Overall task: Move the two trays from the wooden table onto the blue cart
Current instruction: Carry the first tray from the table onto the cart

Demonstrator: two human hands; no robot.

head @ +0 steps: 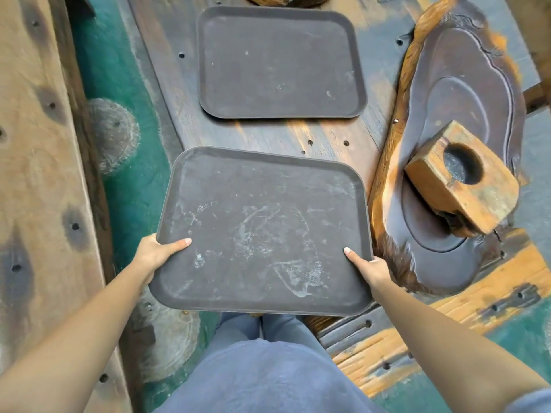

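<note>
At the left, the left hand (155, 251) is seen closed on the left edge of the near tray (262, 231), thumb laid flat on the upper face and the remaining fingers hidden beneath the rim. The near tray is judged to be lifted clear, since its front edge overhangs the person's legs and part of the wooden table (328, 135) is covered behind it. Further back, toward the centre, the far tray (280, 62) is found lying flat on the wooden table, untouched and well apart from both hands. At the right, the right hand (371, 269) is closed on the opposite edge in the same manner, thumb on top. Beside it, a carved wooden slab (465, 93) bearing a wooden block (465, 180) is noted. No blue cart is visible. Neither tray is judged delivered; the first is in hand and the second remains to be collected.
</note>
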